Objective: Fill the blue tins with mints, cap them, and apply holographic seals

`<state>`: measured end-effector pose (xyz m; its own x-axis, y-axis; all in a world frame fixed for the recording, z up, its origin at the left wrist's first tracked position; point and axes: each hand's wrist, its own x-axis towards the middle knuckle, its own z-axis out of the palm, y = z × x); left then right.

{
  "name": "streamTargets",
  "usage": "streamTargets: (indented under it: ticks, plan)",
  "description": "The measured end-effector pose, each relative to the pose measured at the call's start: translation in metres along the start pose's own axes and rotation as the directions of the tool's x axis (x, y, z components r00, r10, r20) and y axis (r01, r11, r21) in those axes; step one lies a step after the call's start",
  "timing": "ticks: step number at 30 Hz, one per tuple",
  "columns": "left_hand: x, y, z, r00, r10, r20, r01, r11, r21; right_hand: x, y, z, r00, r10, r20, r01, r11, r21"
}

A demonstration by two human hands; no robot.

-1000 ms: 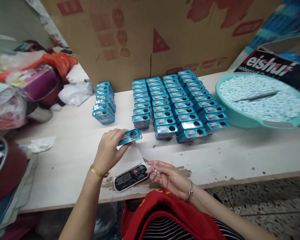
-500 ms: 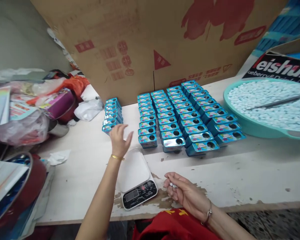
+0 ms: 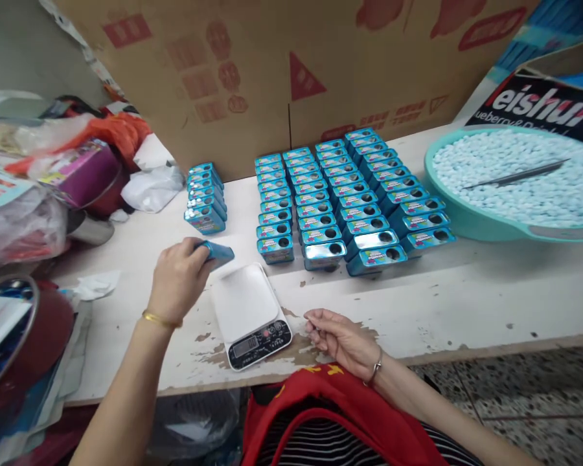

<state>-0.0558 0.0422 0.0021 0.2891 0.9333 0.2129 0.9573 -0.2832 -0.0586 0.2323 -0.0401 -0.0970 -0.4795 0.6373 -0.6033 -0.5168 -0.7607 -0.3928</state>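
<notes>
Now my left hand (image 3: 177, 279) grips a blue tin (image 3: 217, 254) just above the bench (image 3: 466, 304), beside the scale (image 3: 247, 314), ready for weighing; my right hand (image 3: 342, 340) rests loosely curled, whether its fingers hold anything I cannot tell.

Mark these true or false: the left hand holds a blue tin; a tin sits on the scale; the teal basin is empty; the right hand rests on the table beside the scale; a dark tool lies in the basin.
1. The left hand holds a blue tin. True.
2. A tin sits on the scale. False: its white pan is bare; the held tin is above its far left corner.
3. The teal basin is empty. False: it is full of small pale tablets.
4. The right hand rests on the table beside the scale. True.
5. A dark tool lies in the basin. True, on top of the tablets.
</notes>
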Motion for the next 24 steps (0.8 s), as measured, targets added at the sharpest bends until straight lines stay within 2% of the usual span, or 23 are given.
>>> streamTargets:
  ticks: [3,6,8,10,12,13,16,19,21,24]
  plan:
    - [-0.025,0.031,-0.015,0.987,0.081,0.139,-0.076,0.996,-0.040,-0.003,0.006,-0.001,0.998,0.048,0.047,-0.048,0.999,0.007]
    - [-0.038,0.050,-0.010,0.969,0.122,0.213,-0.116,0.992,-0.038,-0.006,0.010,0.001,0.991,0.082,0.103,-0.086,0.996,0.035]
    - [-0.041,0.059,-0.008,0.978,0.118,0.171,-0.112,0.993,-0.047,-0.009,0.010,0.003,0.985,0.119,0.124,-0.126,0.990,0.057]
    - [-0.046,0.071,-0.011,0.995,0.082,0.063,-0.077,0.993,-0.085,-0.012,0.010,0.007,0.974,0.167,0.150,-0.182,0.979,0.088]
    - [-0.054,0.092,-0.014,0.998,0.062,-0.008,-0.063,0.980,-0.188,-0.016,0.009,0.010,0.964,0.193,0.185,-0.219,0.967,0.130]
    - [-0.060,0.106,-0.014,0.997,0.076,0.000,-0.073,0.962,-0.263,-0.018,0.010,0.011,0.960,0.194,0.204,-0.226,0.963,0.148]
    - [-0.080,0.153,-0.001,0.972,0.194,0.132,-0.108,0.870,-0.481,-0.022,0.011,0.011,0.955,0.180,0.237,-0.220,0.963,0.157]
    - [-0.093,0.185,0.025,0.965,0.169,0.202,-0.041,0.854,-0.519,-0.026,0.014,0.007,0.962,0.156,0.225,-0.182,0.979,0.097]
    - [-0.097,0.192,0.038,0.966,0.132,0.224,0.002,0.857,-0.515,-0.029,0.016,0.007,0.967,0.146,0.211,-0.164,0.984,0.070]
    - [-0.099,0.190,0.047,0.968,0.116,0.222,0.018,0.852,-0.522,-0.032,0.019,0.009,0.974,0.131,0.186,-0.150,0.984,0.096]
